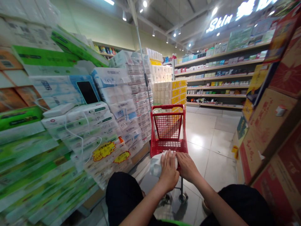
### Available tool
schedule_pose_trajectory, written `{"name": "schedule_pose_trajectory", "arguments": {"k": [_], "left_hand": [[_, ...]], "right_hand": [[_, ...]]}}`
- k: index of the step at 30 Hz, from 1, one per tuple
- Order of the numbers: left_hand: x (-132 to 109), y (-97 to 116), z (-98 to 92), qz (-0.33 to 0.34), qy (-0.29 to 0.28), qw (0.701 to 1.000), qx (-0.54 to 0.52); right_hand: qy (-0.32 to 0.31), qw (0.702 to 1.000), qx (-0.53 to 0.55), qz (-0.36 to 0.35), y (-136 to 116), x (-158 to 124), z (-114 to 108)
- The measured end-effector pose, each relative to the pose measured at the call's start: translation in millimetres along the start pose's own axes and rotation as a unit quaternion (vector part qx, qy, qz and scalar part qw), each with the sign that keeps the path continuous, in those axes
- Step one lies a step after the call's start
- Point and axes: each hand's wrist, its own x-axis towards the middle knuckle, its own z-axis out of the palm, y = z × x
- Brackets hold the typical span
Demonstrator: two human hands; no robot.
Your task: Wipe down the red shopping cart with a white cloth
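Pale glossy tiles make up the floor (211,138), mirroring the ceiling lamps in soft patches. This is a shop aisle, and a small red cart (168,128) stands in the middle of it. Its basket is a fine plastic grid with a thick, rounded rim, and it rests on little castors.

At the near edge of the cart, both hands rest on a white wrapped pack (155,164), soft-looking and rounded under clear film. The left hand (168,172) lies flat on top of it, fingers straight and pressed together, gripping nothing. The right hand (187,166) sits just beside it, palm down and fingers stretched towards the cart's rim. It is open too, though I cannot tell whether it touches the pack or only the cart.

Left of the cart rise leaning stacks of tissue packs (70,131) in shiny film, white, green and blue, with jagged yellow price tags (103,151). A dark-screened phone (87,92) and a white slab with a looping cable (58,110) lie on them. Right of the cart are matt brown cardboard boxes (270,125) with red print. Beyond the cart, long shelves (216,81) carry small bottles and boxes.
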Motion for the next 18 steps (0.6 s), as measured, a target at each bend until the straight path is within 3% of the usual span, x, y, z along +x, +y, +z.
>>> {"name": "schedule_pose_trajectory", "arguments": {"k": [3,6,9,12,16,18], "left_hand": [[-3,4,-11.7,-0.003,-0.004,0.995,-0.098],[-1,7,-24.3,-0.058,-0.011,0.973,-0.224],[4,10,-33.6,-0.109,0.002,0.914,-0.39],[10,5,-44.0,-0.108,0.051,0.867,-0.484],[22,-20,-57.5,-0.084,0.159,0.916,-0.358],[30,-34,-58.0,-0.082,0.176,0.939,-0.283]], "right_hand": [[0.02,0.991,0.118,0.058,2,0,-12],[0.011,0.971,0.191,0.143,-3,4,-22],[-0.046,0.972,0.169,0.154,-16,8,-25],[-0.077,0.985,0.085,0.129,-30,10,-19],[-0.049,0.995,-0.016,0.088,-42,12,-2],[-0.018,0.997,-0.048,0.052,-50,15,8]]}}
